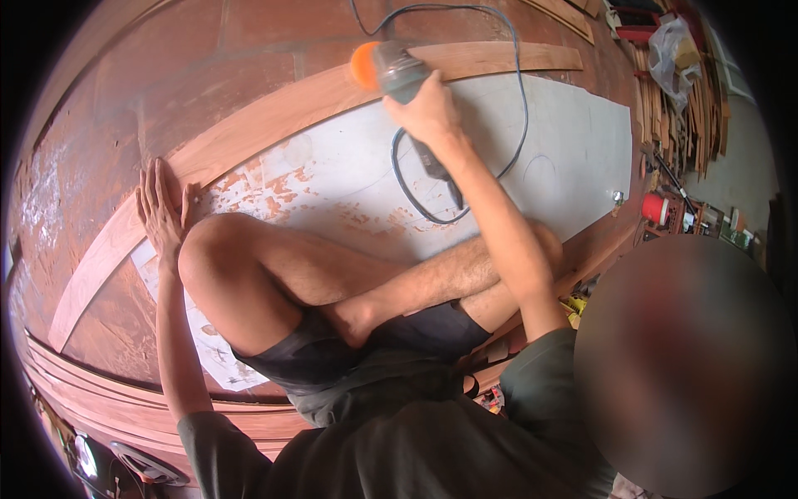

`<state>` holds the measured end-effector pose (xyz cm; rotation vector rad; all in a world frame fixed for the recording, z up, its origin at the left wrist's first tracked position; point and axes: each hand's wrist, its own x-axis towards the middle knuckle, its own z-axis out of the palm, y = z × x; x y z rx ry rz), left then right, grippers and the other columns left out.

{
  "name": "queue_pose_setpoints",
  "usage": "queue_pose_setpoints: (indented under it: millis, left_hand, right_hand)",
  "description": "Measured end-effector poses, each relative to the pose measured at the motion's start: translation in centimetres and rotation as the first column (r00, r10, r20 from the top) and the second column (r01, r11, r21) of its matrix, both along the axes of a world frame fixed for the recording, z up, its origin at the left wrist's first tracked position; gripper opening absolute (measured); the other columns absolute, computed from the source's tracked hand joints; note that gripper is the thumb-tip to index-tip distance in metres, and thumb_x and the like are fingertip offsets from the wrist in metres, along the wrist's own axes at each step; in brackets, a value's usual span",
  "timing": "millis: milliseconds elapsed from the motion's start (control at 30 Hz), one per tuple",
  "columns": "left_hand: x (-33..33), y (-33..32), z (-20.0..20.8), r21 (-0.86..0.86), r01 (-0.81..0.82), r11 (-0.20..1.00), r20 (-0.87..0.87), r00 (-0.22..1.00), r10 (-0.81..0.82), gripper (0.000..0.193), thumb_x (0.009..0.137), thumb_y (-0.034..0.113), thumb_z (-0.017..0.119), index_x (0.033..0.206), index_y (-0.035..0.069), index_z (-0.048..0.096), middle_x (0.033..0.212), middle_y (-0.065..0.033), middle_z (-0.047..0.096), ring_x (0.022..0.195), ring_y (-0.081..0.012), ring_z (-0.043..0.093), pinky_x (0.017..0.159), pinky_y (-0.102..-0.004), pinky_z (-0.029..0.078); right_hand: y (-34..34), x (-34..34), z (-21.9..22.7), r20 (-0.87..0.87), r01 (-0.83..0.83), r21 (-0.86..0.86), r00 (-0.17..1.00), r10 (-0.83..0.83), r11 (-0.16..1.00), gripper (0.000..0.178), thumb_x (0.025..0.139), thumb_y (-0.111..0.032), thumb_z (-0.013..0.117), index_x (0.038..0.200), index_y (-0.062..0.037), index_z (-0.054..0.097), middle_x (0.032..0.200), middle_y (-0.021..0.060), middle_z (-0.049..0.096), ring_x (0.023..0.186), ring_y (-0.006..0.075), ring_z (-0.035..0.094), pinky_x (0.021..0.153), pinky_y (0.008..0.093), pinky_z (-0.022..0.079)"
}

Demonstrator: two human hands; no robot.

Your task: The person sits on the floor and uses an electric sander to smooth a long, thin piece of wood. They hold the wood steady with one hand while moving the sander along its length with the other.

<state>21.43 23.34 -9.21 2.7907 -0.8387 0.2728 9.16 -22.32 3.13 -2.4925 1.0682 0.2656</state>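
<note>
A long, thin wooden board runs across in front of my crossed legs, looking curved in this wide view. My right hand is wrapped round the body of a dark corded angle grinder. Its orange disc is at the board's upper part, somewhat blurred; whether it touches the wood I cannot tell. Flat on the board further left rests my left hand, its fingers stretched out and holding nothing. Under the board and my legs lies a white sheet with reddish-brown flakes and dust.
A dark power cord loops over the sheet and board near my right arm. Stacked wood strips and a red container stand at the right. More long boards lie at the lower left. The floor is reddish and dusty.
</note>
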Motion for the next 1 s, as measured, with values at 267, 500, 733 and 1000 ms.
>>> queue_pose_setpoints:
  millis: [267,500,733,1000]
  left_hand:
    - [-0.1,-1.4,1.3,-0.010,-0.010,1.000,-0.033,0.999,0.010,0.071,0.102,0.049,0.056,0.160,0.012,0.037,0.163,-0.0103,0.040,0.155,-0.0287,0.030,0.128,-0.0457,0.018]
    - [-0.6,0.1,-2.5,-0.141,-0.007,0.990,0.021,1.000,0.010,0.076,0.095,0.048,0.067,0.157,0.010,0.045,0.164,-0.0102,0.041,0.154,-0.0292,0.033,0.126,-0.0515,0.017]
    - [-0.5,-0.6,1.4,-0.008,-0.074,0.997,-0.120,0.990,0.073,0.085,0.098,0.061,0.053,0.160,0.006,0.035,0.166,-0.0123,0.035,0.157,-0.0281,0.025,0.129,-0.0468,0.012]
    - [-0.6,-1.3,2.9,-0.072,-0.059,0.996,-0.108,0.993,0.051,0.085,0.097,0.060,0.055,0.159,0.006,0.036,0.164,-0.0131,0.037,0.156,-0.0306,0.027,0.128,-0.0479,0.016]
  right_hand:
    - [-10.0,-0.9,-1.5,-0.004,0.271,-0.077,0.962,-0.272,0.960,0.096,0.073,-0.045,0.084,0.135,0.0173,0.046,0.125,0.0372,0.064,0.117,0.0450,0.067,0.102,0.0454,0.055]
    - [0.5,-0.2,-2.0,0.153,0.000,-0.045,0.988,0.007,0.999,0.055,0.081,-0.039,0.079,0.121,-0.0023,0.068,0.114,0.0260,0.073,0.111,0.0447,0.069,0.094,0.0500,0.055]
    - [-7.9,-2.6,-2.5,0.097,0.100,-0.075,0.991,-0.092,0.992,0.085,0.079,-0.038,0.081,0.140,0.0081,0.044,0.128,0.0357,0.062,0.121,0.0510,0.061,0.101,0.0515,0.051]
    - [-7.3,-1.3,-4.9,0.058,0.151,-0.103,0.988,-0.146,0.983,0.092,0.083,-0.040,0.077,0.144,0.0166,0.037,0.126,0.0386,0.062,0.120,0.0486,0.063,0.103,0.0508,0.052]
